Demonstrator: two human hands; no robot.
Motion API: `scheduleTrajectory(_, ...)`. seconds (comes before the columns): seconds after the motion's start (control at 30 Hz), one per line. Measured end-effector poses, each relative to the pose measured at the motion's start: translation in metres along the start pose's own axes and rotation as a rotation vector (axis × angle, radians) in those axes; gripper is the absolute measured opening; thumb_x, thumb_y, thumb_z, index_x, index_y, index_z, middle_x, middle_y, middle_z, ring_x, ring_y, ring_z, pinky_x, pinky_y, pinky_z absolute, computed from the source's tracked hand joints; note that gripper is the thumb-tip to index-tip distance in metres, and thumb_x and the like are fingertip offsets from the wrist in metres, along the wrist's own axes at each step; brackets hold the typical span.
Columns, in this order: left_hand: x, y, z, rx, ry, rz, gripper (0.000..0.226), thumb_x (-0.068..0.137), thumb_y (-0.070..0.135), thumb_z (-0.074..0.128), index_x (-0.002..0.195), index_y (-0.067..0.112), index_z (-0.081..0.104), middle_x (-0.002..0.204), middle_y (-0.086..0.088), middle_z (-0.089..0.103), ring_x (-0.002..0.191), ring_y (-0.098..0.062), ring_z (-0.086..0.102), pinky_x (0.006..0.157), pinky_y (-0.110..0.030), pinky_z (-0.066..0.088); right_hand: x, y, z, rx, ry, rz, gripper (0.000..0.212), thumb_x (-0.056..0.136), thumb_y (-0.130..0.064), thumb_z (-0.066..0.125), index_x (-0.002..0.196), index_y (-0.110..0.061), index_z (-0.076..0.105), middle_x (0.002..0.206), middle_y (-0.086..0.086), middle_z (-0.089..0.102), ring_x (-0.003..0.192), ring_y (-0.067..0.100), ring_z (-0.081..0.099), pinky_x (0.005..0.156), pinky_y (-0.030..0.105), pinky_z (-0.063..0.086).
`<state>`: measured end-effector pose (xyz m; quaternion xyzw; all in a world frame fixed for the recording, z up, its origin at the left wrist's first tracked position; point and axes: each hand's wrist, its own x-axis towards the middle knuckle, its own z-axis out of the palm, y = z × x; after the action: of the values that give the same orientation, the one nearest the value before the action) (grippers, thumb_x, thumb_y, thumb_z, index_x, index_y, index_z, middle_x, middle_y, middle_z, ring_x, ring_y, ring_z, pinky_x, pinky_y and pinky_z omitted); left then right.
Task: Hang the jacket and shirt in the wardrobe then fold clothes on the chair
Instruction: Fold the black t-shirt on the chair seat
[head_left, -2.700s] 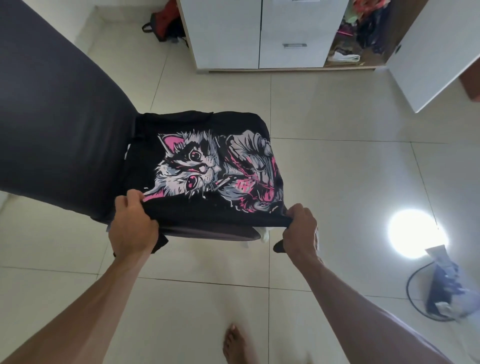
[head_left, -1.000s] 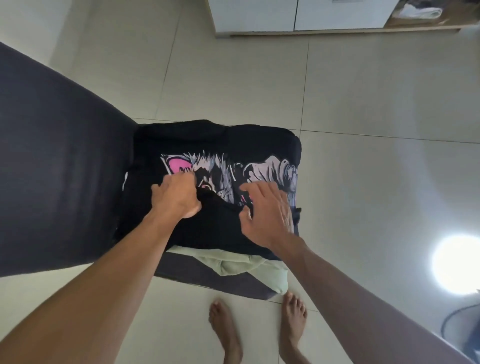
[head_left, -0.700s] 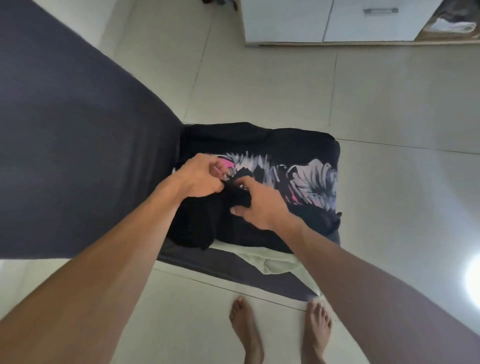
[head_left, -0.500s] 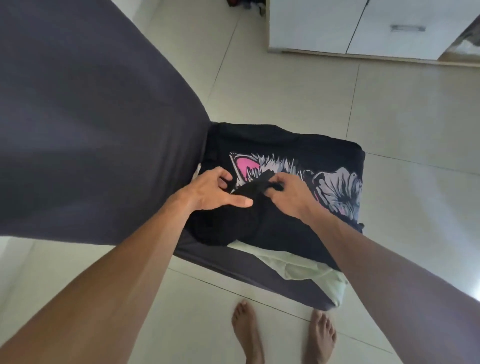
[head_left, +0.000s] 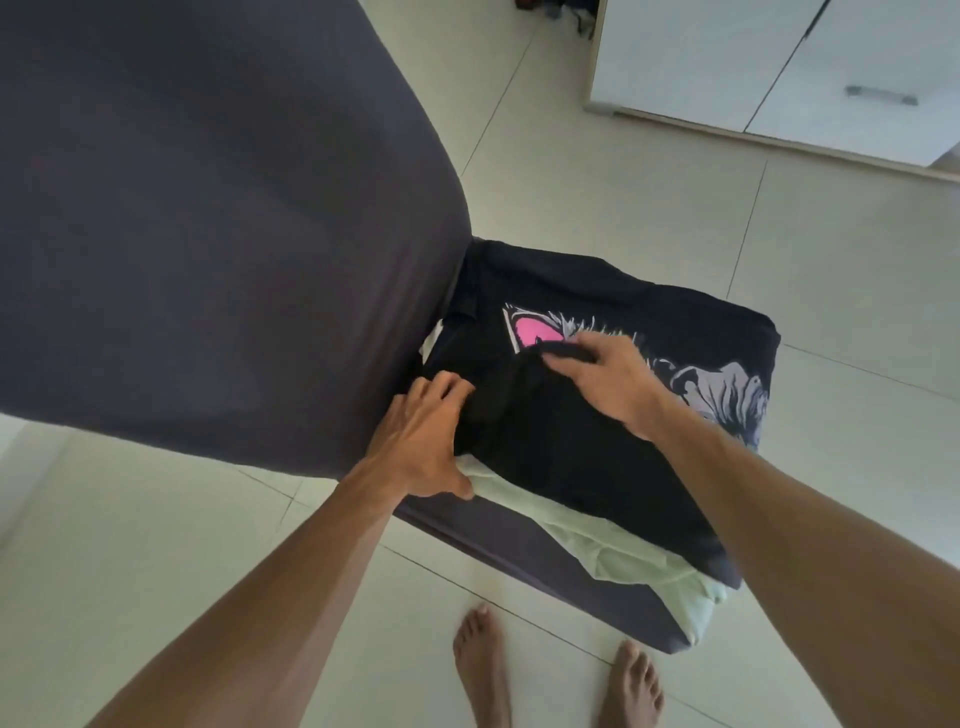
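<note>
Pale floor tiles (head_left: 597, 171) run up to a white wardrobe (head_left: 737, 67) at the top right, and a chair (head_left: 208, 208) in a dark grey cover fills the left of our view. On its seat lies the black T-shirt (head_left: 597, 467) with a pink and grey animal print; its lower part is folded up over the print, and its long axis runs from the chair's backrest toward the seat's far right corner. Under it a pale green garment (head_left: 613, 545) shows along the near seat edge. Our left hand (head_left: 421, 441) lies with loosely spread fingers against the shirt's left edge, thumb on the green cloth. Our right hand (head_left: 608, 379) rests on the folded layer, fingers curled over its top edge. Our bare feet (head_left: 480, 665) stand below.
</note>
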<state>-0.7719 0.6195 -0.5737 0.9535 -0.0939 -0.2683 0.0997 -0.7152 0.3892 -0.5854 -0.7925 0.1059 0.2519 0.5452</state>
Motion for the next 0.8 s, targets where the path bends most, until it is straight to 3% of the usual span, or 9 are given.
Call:
scheduleTrajectory(0.07,0.001,-0.006,0.002,-0.238,0.139,-0.100,0.073,0.068,0.033,0.086,0.128,0.023,0.046,0.127,0.005,0.052,0.116,-0.021,0.054,0.101,-0.040,0.048,0.009,-0.002,-0.014,0.164,0.129,0.106,0.040,0.089,-0.050,0.068,0.104,-0.013,0.070,0.104,0.019,0.071,0.095,0.032,0.070,0.089,0.053,0.056)
scheduleTrajectory(0.13,0.005,-0.008,0.002,-0.450,0.291,-0.223,0.036,0.086,0.024,0.072,0.116,0.015,0.055,0.105,-0.003,0.065,0.099,-0.028,0.065,0.088,-0.044,0.056,0.017,0.003,-0.023,0.097,0.113,0.161,0.058,0.084,-0.066,0.063,0.118,-0.019,0.063,0.116,0.002,0.068,0.104,0.023,0.066,0.096,0.046,0.054)
scheduleTrajectory(0.2,0.009,-0.003,-0.001,-0.500,0.374,-0.339,0.019,0.097,0.025,0.061,0.110,0.010,0.059,0.092,-0.008,0.067,0.086,-0.030,0.067,0.077,-0.040,0.056,0.018,0.013,-0.026,-0.065,0.032,0.199,0.071,0.080,-0.059,0.073,0.135,-0.021,0.049,0.126,-0.005,0.055,0.113,0.018,0.058,0.101,0.039,0.048)
scheduleTrajectory(0.3,0.014,0.008,-0.009,-0.399,0.400,-0.474,0.022,0.103,0.028,0.050,0.112,0.009,0.058,0.100,-0.016,0.067,0.091,-0.037,0.066,0.075,-0.043,0.053,0.020,0.035,-0.030,-0.105,0.042,0.210,0.069,0.078,-0.029,0.085,0.137,-0.024,0.050,0.125,0.002,0.055,0.110,0.022,0.058,0.099,0.039,0.049)
scheduleTrajectory(0.4,0.018,0.016,-0.015,-0.212,0.374,-0.531,0.024,0.105,0.027,0.044,0.119,0.007,0.049,0.108,-0.021,0.065,0.096,-0.042,0.064,0.073,-0.048,0.052,0.021,0.042,-0.033,-0.028,0.158,0.151,0.066,0.076,-0.041,0.085,0.132,-0.032,0.051,0.125,0.004,0.062,0.109,0.025,0.064,0.099,0.047,0.052)
scheduleTrajectory(0.5,0.017,0.021,-0.018,-0.044,0.256,-0.566,0.030,0.097,0.012,0.057,0.122,0.005,0.043,0.114,-0.020,0.063,0.100,-0.039,0.065,0.068,-0.042,0.046,0.013,0.041,-0.039,-0.267,0.004,0.172,0.091,0.068,-0.054,0.086,0.141,-0.022,0.043,0.134,0.006,0.056,0.121,0.029,0.057,0.103,0.042,0.046)
scheduleTrajectory(0.63,0.010,0.029,-0.020,0.071,0.155,-0.602,0.048,0.087,0.006,0.068,0.128,0.004,0.042,0.123,-0.017,0.061,0.108,-0.034,0.064,0.074,-0.041,0.049,-0.012,0.053,-0.065,-0.552,-0.205,0.181,0.074,0.064,-0.061,0.084,0.119,-0.022,0.053,0.109,0.002,0.063,0.098,0.022,0.062,0.084,0.034,0.045)
scheduleTrajectory(0.8,0.010,0.033,-0.016,0.096,0.196,-0.614,0.053,0.085,0.004,0.069,0.130,0.003,0.040,0.125,-0.018,0.058,0.112,-0.035,0.061,0.086,-0.045,0.052,-0.032,0.078,-0.097,-0.788,-0.353,0.194,0.061,0.073,-0.051,0.083,0.120,-0.017,0.065,0.109,0.002,0.066,0.098,0.025,0.063,0.088,0.037,0.054)
